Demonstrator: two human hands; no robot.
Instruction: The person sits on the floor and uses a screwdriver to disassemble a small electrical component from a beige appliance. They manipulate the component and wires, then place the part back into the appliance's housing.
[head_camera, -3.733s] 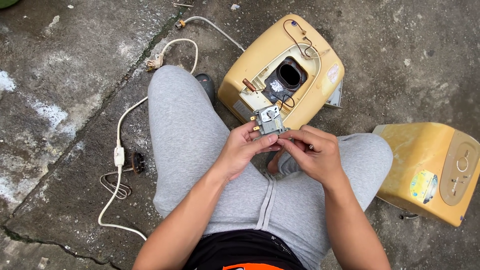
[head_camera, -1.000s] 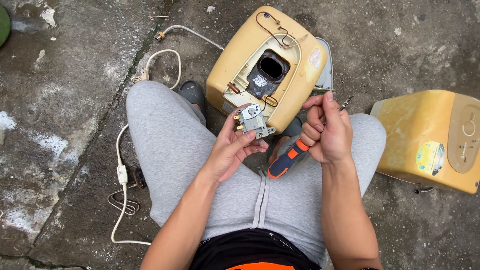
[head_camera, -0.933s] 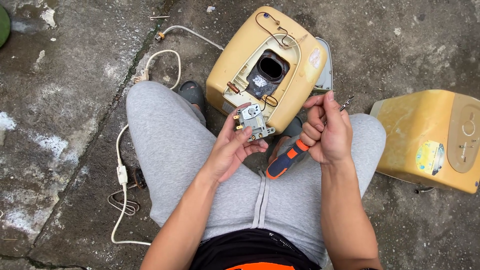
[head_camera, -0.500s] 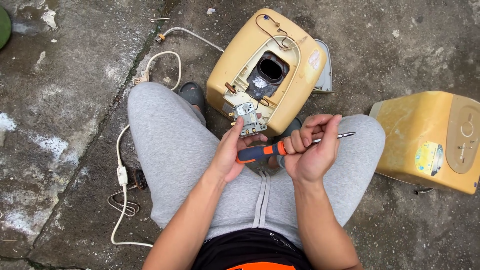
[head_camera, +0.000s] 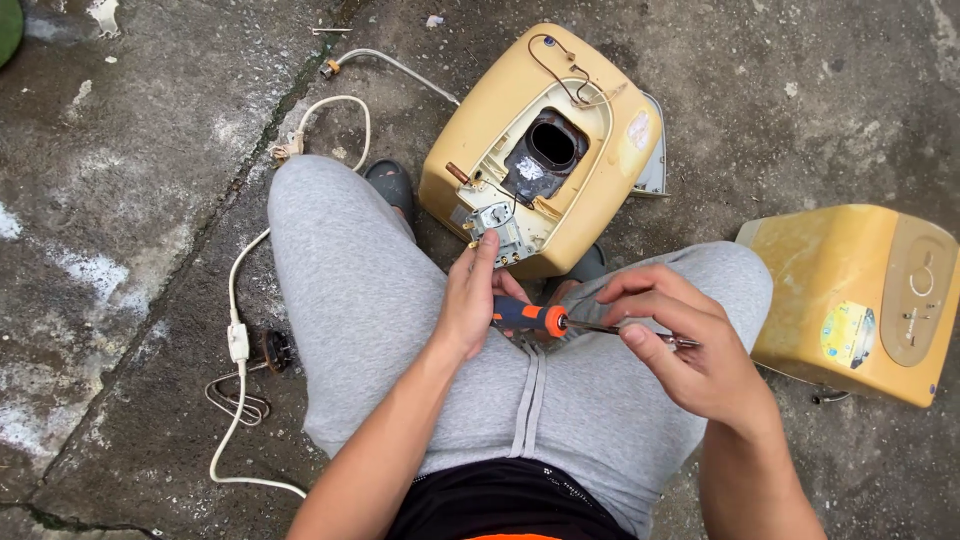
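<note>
I sit on the ground in grey trousers with an opened yellow appliance housing (head_camera: 600, 150) between my feet. My left hand (head_camera: 468, 300) reaches up to a small grey metal part (head_camera: 497, 225) at the housing's lower edge, fingertips gripping it. An orange and dark screwdriver (head_camera: 545, 320) lies across my lap; its handle end meets my left palm. My right hand (head_camera: 690, 345) pinches the screwdriver's metal shaft near the tip.
A second yellow casing (head_camera: 860, 300) lies on the concrete at the right. A white power cord (head_camera: 238, 340) with an inline switch loops along the left, past my left knee. Thin wires hang from the housing's top opening.
My right hand turned the screwdriver from upright to level across my lap, handle toward my left hand. My left hand stayed on the grey part at the housing.
</note>
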